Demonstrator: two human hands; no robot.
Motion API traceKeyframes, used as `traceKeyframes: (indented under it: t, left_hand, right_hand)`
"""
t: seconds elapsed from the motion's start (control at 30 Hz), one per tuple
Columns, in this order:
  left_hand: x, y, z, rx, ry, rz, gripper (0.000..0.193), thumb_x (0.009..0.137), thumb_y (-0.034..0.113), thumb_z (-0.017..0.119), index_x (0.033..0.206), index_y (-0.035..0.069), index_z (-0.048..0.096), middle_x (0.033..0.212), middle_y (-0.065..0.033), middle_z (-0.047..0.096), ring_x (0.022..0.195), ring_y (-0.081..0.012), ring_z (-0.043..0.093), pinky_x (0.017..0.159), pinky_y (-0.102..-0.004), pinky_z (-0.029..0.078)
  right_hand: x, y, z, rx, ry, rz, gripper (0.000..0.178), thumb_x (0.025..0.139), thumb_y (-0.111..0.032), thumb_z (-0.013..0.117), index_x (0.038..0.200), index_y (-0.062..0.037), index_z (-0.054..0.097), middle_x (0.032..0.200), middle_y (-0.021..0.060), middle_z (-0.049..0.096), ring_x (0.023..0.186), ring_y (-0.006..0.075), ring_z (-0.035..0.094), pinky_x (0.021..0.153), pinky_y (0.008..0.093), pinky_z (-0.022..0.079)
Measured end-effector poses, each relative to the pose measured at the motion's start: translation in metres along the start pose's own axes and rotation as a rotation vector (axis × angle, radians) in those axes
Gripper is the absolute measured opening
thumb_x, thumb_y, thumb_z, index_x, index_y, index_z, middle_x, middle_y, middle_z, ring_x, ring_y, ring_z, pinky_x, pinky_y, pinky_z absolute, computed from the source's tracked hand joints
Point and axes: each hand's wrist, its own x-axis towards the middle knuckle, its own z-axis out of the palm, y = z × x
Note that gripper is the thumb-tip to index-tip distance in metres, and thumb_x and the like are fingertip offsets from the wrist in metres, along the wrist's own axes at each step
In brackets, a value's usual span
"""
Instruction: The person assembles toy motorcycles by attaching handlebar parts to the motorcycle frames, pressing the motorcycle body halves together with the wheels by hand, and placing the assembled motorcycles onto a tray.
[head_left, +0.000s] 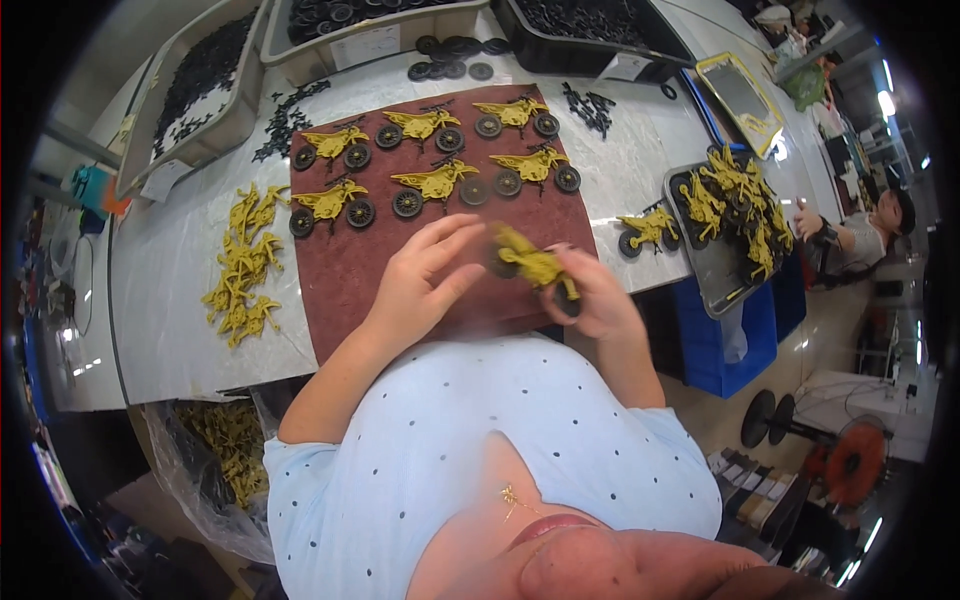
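Note:
My right hand (603, 298) is closed on a yellow toy motorcycle (530, 262) with dark wheels, held above the front of a dark red cloth (350, 265). The toy is blurred by motion. Just left of it my left hand (425, 275) holds nothing; its fingers are stretched out and apart. Farther back on the cloth, several similar toy motorcycles lie in two rows, among them one with black wheels (430, 183) at the near middle. Another toy motorcycle (650, 230) rests right of the cloth.
Yellow toy bodies (245, 265) lie in a heap at left. Bins of black parts stand behind: a left grey bin (228, 115), a middle grey bin (300, 62) and a black bin (665, 72). Loose wheels (455, 70) lie near them. A loaded black tray (715, 300) and a co-worker (860, 235) are at right.

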Motion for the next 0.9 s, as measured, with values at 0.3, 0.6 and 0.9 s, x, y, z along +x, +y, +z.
traceKeyframes:
  t: [0.3,0.6,0.9]
  left_hand:
    - [-0.029,-0.014,-0.02,0.259,0.074,-0.149,0.022,0.085,0.008,0.062,0.105,0.001,0.067,0.104,-0.0139,0.066,0.093,-0.0261,0.064,0.079,-0.0314,0.05]
    - [-0.042,-0.015,-0.059,0.373,0.178,-0.132,0.018,0.087,0.001,0.057,0.102,-0.003,0.065,0.1,-0.0142,0.066,0.093,-0.0249,0.063,0.084,-0.0307,0.048]
    - [-0.019,-0.017,-0.059,0.395,0.128,-0.146,0.019,0.088,0.003,0.058,0.106,-0.002,0.065,0.102,-0.0137,0.066,0.093,-0.0235,0.063,0.083,-0.0314,0.048]
  right_hand:
    - [-0.033,-0.06,-0.127,-0.856,0.659,-0.523,0.029,0.096,-0.03,0.055,0.102,-0.0019,0.06,0.081,0.0041,0.062,0.071,0.0145,0.056,0.065,0.0259,0.042]
    - [-0.018,-0.042,-0.092,-1.397,1.161,-0.523,0.047,0.086,-0.039,0.063,0.113,-0.0003,0.053,0.106,0.0228,0.055,0.098,0.0409,0.055,0.082,0.0449,0.046]
    - [-0.041,-0.046,-0.173,-1.735,1.576,-0.825,0.031,0.08,-0.03,0.069,0.101,-0.0079,0.063,0.1,0.0106,0.055,0.096,0.0311,0.053,0.081,0.0418,0.044]
